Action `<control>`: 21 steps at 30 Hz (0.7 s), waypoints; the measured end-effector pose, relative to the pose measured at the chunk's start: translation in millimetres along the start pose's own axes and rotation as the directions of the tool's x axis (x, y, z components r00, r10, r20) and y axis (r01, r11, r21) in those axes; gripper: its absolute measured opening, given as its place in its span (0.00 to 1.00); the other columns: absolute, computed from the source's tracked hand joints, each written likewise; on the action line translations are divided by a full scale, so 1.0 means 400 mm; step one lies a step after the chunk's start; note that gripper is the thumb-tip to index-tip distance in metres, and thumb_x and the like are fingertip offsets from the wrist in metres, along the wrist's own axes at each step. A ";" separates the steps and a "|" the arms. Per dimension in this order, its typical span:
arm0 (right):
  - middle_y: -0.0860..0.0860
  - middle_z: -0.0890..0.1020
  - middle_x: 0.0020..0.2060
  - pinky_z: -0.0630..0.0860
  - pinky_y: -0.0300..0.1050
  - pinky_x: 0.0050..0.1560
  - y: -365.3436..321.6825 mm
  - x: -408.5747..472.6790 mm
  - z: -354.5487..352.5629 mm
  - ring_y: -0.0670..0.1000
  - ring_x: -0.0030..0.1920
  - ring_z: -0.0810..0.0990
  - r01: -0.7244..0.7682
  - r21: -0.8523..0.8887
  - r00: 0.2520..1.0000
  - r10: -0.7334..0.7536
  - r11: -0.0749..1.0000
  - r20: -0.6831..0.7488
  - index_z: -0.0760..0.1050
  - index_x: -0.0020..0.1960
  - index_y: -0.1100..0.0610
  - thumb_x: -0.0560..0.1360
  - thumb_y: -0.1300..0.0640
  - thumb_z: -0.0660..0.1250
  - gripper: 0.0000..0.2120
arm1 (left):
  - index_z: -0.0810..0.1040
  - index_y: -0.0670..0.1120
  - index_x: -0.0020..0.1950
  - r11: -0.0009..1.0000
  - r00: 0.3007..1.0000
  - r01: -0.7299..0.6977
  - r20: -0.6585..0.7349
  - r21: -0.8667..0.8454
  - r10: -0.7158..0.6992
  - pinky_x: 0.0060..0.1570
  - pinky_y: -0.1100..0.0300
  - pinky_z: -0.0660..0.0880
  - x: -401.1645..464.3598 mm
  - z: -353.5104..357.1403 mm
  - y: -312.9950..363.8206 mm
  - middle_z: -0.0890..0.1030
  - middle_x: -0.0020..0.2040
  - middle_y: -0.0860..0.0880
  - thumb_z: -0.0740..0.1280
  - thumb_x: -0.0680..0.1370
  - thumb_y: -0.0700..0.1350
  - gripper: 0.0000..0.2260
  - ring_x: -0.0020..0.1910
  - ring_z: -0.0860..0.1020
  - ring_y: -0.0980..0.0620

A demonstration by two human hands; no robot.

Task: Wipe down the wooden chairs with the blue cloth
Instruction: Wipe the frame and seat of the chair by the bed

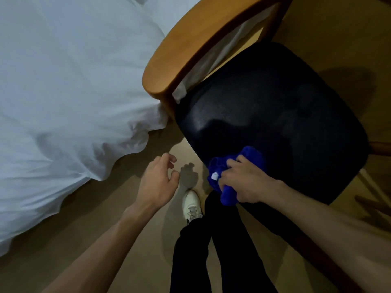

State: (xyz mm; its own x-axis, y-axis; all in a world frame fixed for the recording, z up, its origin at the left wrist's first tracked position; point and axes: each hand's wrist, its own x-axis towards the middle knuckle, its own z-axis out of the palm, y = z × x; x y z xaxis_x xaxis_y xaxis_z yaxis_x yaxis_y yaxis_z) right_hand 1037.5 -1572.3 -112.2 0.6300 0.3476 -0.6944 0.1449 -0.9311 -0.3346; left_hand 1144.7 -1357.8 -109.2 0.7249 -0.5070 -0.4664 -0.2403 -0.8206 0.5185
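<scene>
One chair [203,39] in hand: your right hand [246,181] grips the cloth [227,194] on its seat [275,115], lower centre; left hand [157,180] fingers loose, empty. Next, wipe the wood.

Right hand [243,182] gripping blue cloth [227,195] on chair seat [275,115] (dark, padded), left hand [157,180] idle

No text, brand, number or sign can be read anywhere in the head view. The only thing that looks like a label is a small white tag [214,176] sewn to the blue cloth [227,194], showing just beside the fingers of the right hand [243,182] that grips the cloth; its face appears blank, though it is too small and blurred to be sure whether anything is printed on it. The white shoe [191,205] below shows no legible logo or lettering from this angle.
</scene>
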 end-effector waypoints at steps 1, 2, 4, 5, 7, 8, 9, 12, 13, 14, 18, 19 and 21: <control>0.44 0.77 0.50 0.60 0.49 0.55 0.005 0.006 -0.012 0.50 0.55 0.69 -0.015 0.082 0.997 0.021 0.997 -0.078 0.71 0.58 0.42 0.68 0.58 0.69 0.21 | 0.72 0.49 0.59 1.000 1.000 0.000 0.000 -0.006 0.000 0.49 0.56 0.73 0.005 0.005 0.003 0.74 0.50 0.52 0.63 0.77 0.44 0.11 0.51 0.73 0.53; 0.44 0.76 0.51 0.61 0.49 0.54 0.011 0.022 -0.031 0.50 0.54 0.69 -0.030 0.163 0.981 0.060 0.986 -0.183 0.67 0.63 0.42 0.66 0.59 0.70 0.29 | 0.72 0.49 0.60 1.000 1.000 0.005 -0.003 -0.014 -0.005 0.48 0.56 0.73 0.012 0.007 0.005 0.74 0.50 0.53 0.63 0.78 0.45 0.11 0.51 0.73 0.53; 0.46 0.75 0.56 0.64 0.51 0.58 0.019 0.082 -0.094 0.50 0.55 0.69 -0.042 0.256 0.915 0.140 0.966 -0.377 0.57 0.73 0.42 0.63 0.59 0.73 0.44 | 0.72 0.50 0.61 0.999 0.999 0.035 -0.014 -0.034 -0.035 0.48 0.58 0.73 0.028 0.003 0.004 0.73 0.51 0.53 0.63 0.78 0.45 0.12 0.51 0.73 0.55; 0.48 0.74 0.60 0.66 0.54 0.60 0.020 0.120 -0.129 0.52 0.57 0.70 -0.044 0.266 0.882 0.163 0.963 -0.443 0.54 0.75 0.43 0.62 0.58 0.74 0.48 | 0.72 0.50 0.61 0.998 0.998 0.055 -0.020 -0.043 -0.056 0.48 0.58 0.72 0.035 -0.001 0.001 0.73 0.51 0.53 0.63 0.78 0.45 0.12 0.51 0.73 0.55; 0.52 0.68 0.66 0.68 0.55 0.61 0.018 0.192 -0.182 0.56 0.59 0.70 -0.071 0.289 0.846 0.211 0.955 -0.489 0.55 0.76 0.46 0.63 0.55 0.76 0.48 | 0.73 0.50 0.62 0.995 0.996 0.090 -0.023 -0.048 -0.091 0.50 0.58 0.73 0.036 -0.010 -0.008 0.74 0.52 0.53 0.64 0.78 0.44 0.13 0.51 0.73 0.55; 0.54 0.64 0.68 0.68 0.55 0.62 0.019 0.220 -0.194 0.57 0.61 0.70 -0.108 0.299 0.845 0.246 0.948 -0.476 0.57 0.75 0.47 0.64 0.54 0.76 0.45 | 0.73 0.50 0.63 0.995 0.995 0.097 -0.023 -0.040 -0.098 0.51 0.57 0.74 0.032 -0.015 -0.014 0.74 0.52 0.53 0.64 0.78 0.44 0.14 0.51 0.73 0.55; 0.56 0.60 0.71 0.68 0.55 0.64 0.021 0.244 -0.197 0.58 0.63 0.68 -0.167 0.288 0.851 0.285 0.943 -0.441 0.59 0.74 0.48 0.65 0.53 0.76 0.43 | 0.73 0.50 0.63 0.995 0.995 0.096 -0.023 -0.028 -0.096 0.52 0.56 0.74 0.026 -0.022 -0.019 0.74 0.52 0.53 0.65 0.78 0.44 0.14 0.51 0.74 0.56; 0.56 0.58 0.75 0.65 0.57 0.65 0.023 0.260 -0.156 0.60 0.67 0.66 -0.302 0.184 0.846 0.352 0.935 -0.401 0.63 0.72 0.47 0.68 0.51 0.74 0.36 | 0.73 0.51 0.64 0.998 0.998 0.064 -0.012 0.018 -0.064 0.52 0.54 0.75 0.013 -0.037 -0.029 0.74 0.51 0.53 0.65 0.77 0.43 0.15 0.51 0.74 0.55; 0.55 0.60 0.73 0.65 0.58 0.63 0.020 0.247 -0.134 0.60 0.66 0.66 -0.296 0.139 0.848 0.327 0.945 -0.417 0.65 0.70 0.47 0.68 0.51 0.74 0.34 | 0.73 0.51 0.64 0.998 0.999 0.051 -0.010 0.039 -0.051 0.51 0.53 0.75 0.011 -0.040 -0.030 0.74 0.51 0.53 0.65 0.77 0.43 0.15 0.51 0.73 0.54; 0.54 0.63 0.72 0.65 0.58 0.62 0.014 0.226 -0.110 0.59 0.64 0.67 -0.271 0.081 0.862 0.279 0.959 -0.424 0.67 0.68 0.47 0.67 0.52 0.74 0.32 | 0.73 0.51 0.64 0.997 0.999 0.043 -0.009 0.056 -0.043 0.51 0.53 0.75 0.010 -0.042 -0.030 0.74 0.51 0.53 0.65 0.77 0.43 0.15 0.51 0.73 0.54; 0.50 0.67 0.66 0.64 0.55 0.56 0.012 0.080 0.032 0.57 0.60 0.68 -0.185 0.032 0.922 0.185 0.982 -0.339 0.73 0.63 0.46 0.66 0.55 0.72 0.26 | 0.72 0.51 0.65 0.998 0.999 0.020 0.047 0.061 -0.023 0.52 0.53 0.75 0.012 -0.035 -0.006 0.73 0.51 0.54 0.64 0.77 0.45 0.15 0.52 0.73 0.54; 0.49 0.68 0.66 0.64 0.55 0.55 0.019 0.038 0.066 0.56 0.59 0.68 -0.173 0.061 0.932 0.184 0.983 -0.312 0.73 0.63 0.46 0.66 0.56 0.72 0.26 | 0.72 0.51 0.65 0.999 0.999 0.006 0.052 0.053 -0.009 0.51 0.54 0.75 0.019 -0.028 0.006 0.73 0.51 0.54 0.64 0.77 0.45 0.15 0.52 0.73 0.54; 0.48 0.67 0.65 0.64 0.54 0.55 0.037 -0.038 0.121 0.54 0.58 0.68 -0.131 0.102 0.960 0.152 0.986 -0.235 0.73 0.61 0.45 0.65 0.56 0.73 0.26 | 0.72 0.51 0.64 0.999 0.998 -0.026 0.066 0.029 0.024 0.50 0.55 0.74 0.032 -0.009 0.038 0.73 0.51 0.54 0.64 0.77 0.44 0.15 0.52 0.73 0.54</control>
State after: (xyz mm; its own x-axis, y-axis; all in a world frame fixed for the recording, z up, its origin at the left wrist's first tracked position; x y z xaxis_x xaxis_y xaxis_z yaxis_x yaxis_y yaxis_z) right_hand 993.1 -1586.2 -137.6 0.8059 0.1661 -0.5682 -0.0177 -0.9527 -0.3035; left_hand 1152.6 -1375.9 -104.9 0.6746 -0.5427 -0.5004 -0.2775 -0.8146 0.5093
